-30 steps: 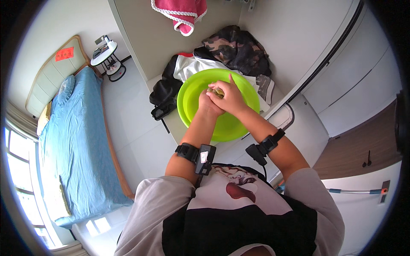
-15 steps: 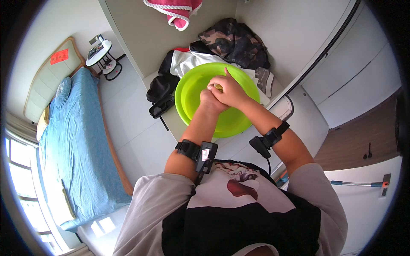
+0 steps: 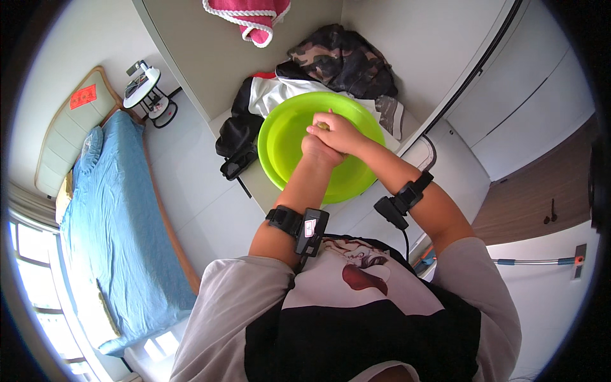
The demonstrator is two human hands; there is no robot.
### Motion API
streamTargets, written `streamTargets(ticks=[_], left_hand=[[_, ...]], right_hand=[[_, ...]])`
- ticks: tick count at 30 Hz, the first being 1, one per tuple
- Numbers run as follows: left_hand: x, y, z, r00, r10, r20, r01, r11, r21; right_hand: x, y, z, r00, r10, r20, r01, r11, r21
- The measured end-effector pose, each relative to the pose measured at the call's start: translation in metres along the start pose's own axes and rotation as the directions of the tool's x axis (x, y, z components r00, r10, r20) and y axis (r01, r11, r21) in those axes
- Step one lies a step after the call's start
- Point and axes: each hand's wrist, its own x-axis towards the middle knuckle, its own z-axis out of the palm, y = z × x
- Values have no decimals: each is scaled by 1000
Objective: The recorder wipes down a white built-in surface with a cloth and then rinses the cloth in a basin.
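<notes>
Green basin (image 3: 280, 149) (hands (image 3: 331, 137) within rim)

Over the lime-green plastic basin (image 3: 286, 149) on my bench (image 3: 254, 184), my right hand (image 3: 337, 132) and left hand (image 3: 316, 151) press together around a small yellowish object (image 3: 323, 127); clothes (image 3: 340, 57) lie heaped behind.

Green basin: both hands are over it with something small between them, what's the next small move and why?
Probably lower the hands a little toward the green basin. The right hand lies over the left hand, pinching a small yellowish piece above the bowl's middle, so anything dropped lands inside.
</notes>
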Motion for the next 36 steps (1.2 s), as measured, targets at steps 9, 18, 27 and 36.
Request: streamTargets(ticks=[9, 18, 27, 36], left_hand=[[21, -4, -21, 1000, -12, 29, 16, 990, -137], [14, -8, -22, 999, -11, 48, 16, 993, -117], [9, -12, -21, 998, -63, 31, 67, 985, -161], [-8, -13, -5, 997, -51, -58, 43, 990, -135]], right_hand=[[2, 9, 11, 996, 93, 12, -93, 995, 33], [-1, 7, 17, 993, 112, -25, -112, 994, -12], [3, 8, 12, 990, 119, 80, -111, 988, -105], [5, 8, 14, 984, 175, -20, -175, 984, 16]])
